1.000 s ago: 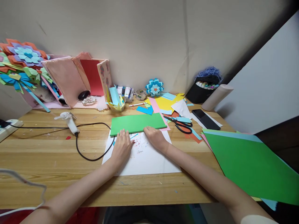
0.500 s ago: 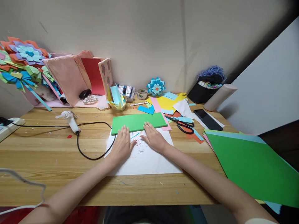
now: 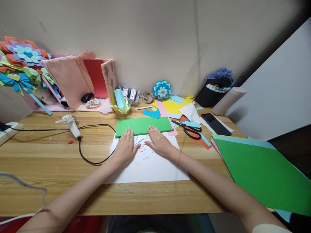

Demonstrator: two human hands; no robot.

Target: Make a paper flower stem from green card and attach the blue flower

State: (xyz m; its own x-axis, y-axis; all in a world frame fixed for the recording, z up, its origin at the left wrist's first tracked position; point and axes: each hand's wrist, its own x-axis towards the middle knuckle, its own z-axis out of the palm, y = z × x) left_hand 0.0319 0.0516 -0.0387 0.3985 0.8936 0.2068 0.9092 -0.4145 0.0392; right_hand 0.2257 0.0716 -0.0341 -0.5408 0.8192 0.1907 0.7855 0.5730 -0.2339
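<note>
A: Where to look for the folded green paper (image 3: 143, 124)?

B: Around the middle of the tabletop (image 3: 48, 161), lengthwise, partly over a white sheet (image 3: 157, 171) reaching toward the near edge.

A: And the left hand (image 3: 125, 147)?

B: Open, palm down, fingers straight, thumb spread; touching the paper's near edge toward its left end, gripping nothing.

A: Same for the right hand (image 3: 159, 141)?

B: Yes, flat and open, fingertips on that edge, right of centre, gripping nothing. Just beyond the paper's right end, see the black-handled scissors (image 3: 184, 126).
</note>
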